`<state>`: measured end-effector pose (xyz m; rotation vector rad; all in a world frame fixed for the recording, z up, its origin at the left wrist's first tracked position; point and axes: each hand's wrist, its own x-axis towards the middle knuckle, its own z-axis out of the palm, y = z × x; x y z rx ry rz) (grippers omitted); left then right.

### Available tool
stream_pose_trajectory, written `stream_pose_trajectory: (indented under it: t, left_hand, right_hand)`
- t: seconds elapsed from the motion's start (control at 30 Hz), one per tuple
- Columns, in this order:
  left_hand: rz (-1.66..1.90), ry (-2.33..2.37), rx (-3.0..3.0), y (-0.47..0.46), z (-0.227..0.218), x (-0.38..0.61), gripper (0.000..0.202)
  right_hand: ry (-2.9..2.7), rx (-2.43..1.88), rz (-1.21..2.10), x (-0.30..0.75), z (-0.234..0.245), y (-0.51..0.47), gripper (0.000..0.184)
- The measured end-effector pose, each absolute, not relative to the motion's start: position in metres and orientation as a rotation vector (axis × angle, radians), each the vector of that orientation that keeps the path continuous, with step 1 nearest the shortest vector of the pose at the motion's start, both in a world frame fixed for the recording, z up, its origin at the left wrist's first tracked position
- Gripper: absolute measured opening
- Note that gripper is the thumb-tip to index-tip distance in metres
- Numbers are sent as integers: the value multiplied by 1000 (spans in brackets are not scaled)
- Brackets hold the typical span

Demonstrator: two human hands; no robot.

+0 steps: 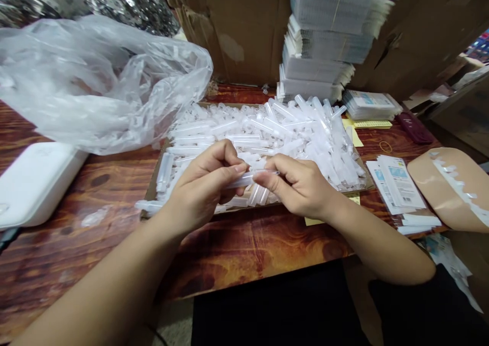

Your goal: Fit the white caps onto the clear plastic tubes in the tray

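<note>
Between my two hands is a slim translucent plastic tube (247, 178), held nearly level above a shallow cardboard tray (153, 183). My left hand (208, 175) is closed round the tube's left part, thumb on top. At the tube's other end, my right hand (296, 183) pinches with thumb and forefinger; a thin clear tip pokes out above that thumb, too small to name. Many similar tubes (223, 127) fill the tray in a loose heap beneath and behind my hands. My fingers cover much of the held tube.
A crumpled clear plastic bag (114, 81) and a white box-shaped device (38, 183) lie left. Behind the tray rise banded stacks of plastic sleeves (324, 45) against cardboard (240, 25). Printed cards (399, 183) and a beige curved piece (439, 183) are at right. The table's front edge is near.
</note>
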<state>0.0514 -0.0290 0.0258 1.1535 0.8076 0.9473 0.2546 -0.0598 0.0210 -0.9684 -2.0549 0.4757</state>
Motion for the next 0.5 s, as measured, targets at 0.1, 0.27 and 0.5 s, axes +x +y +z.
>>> stream_pose_trajectory:
  t: [0.1,0.27,0.5]
  left_hand:
    - [907,773,1211,-28,25,48,34]
    - [892,717,1797,-34,26,44,16]
    - [963,779,2277,-42,27,45,12]
  right_hand:
    - [-2054,-915,438,255,19,-58,20]
    - [-1848,-934,876,255,25,-55,20]
    - [-1559,-1061,1679,261,38,-54,47]
